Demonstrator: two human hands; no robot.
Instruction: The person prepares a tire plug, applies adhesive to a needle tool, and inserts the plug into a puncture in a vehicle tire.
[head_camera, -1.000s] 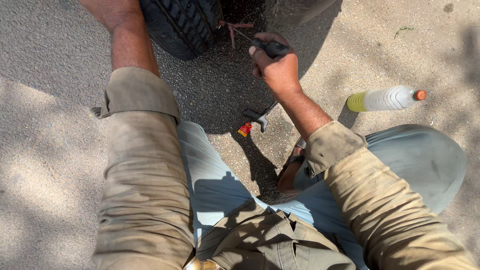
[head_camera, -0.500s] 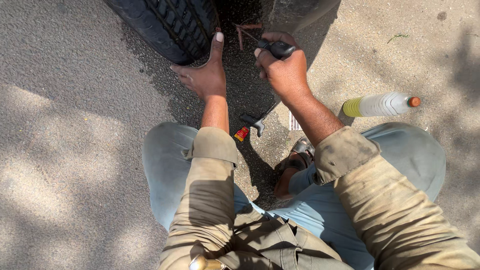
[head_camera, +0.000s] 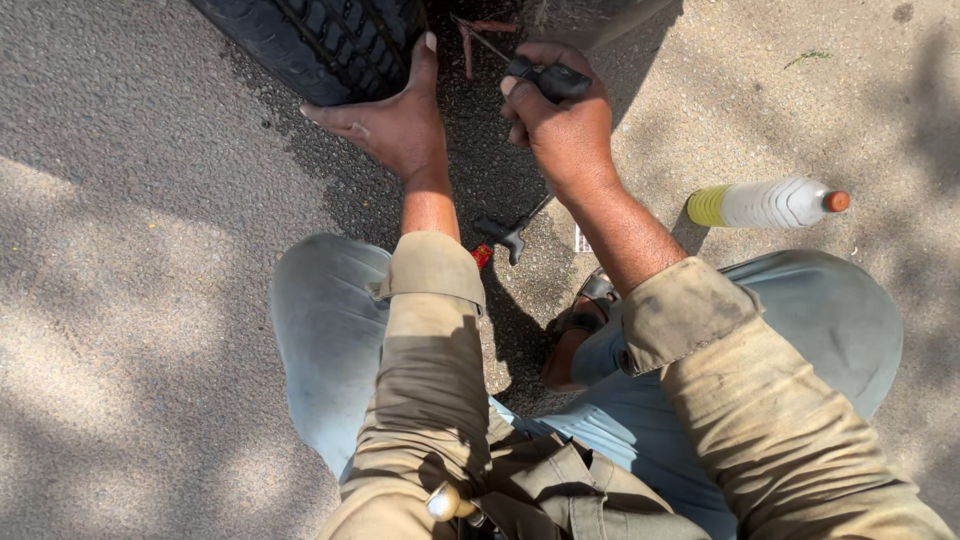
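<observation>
A black treaded tyre (head_camera: 320, 35) stands at the top of the head view on the asphalt. My left hand (head_camera: 392, 122) rests flat against its lower tread, fingers spread. My right hand (head_camera: 560, 125) is closed around the black handle of a tyre tool (head_camera: 548, 78), whose thin metal shaft points up-left toward a reddish strip (head_camera: 478, 30) next to the tyre. I am crouching, with both knees in grey trousers below my arms.
A second black T-handle tool (head_camera: 507, 234) and a small red object (head_camera: 482, 256) lie on the ground between my arms. A plastic bottle (head_camera: 765, 203) with yellow liquid and an orange cap lies on its side at right. My sandalled foot (head_camera: 580, 325) shows below.
My left hand has come down from the top of the tyre and now lies flat on its lower tread. The right hand keeps hold of the tool near the tyre.
</observation>
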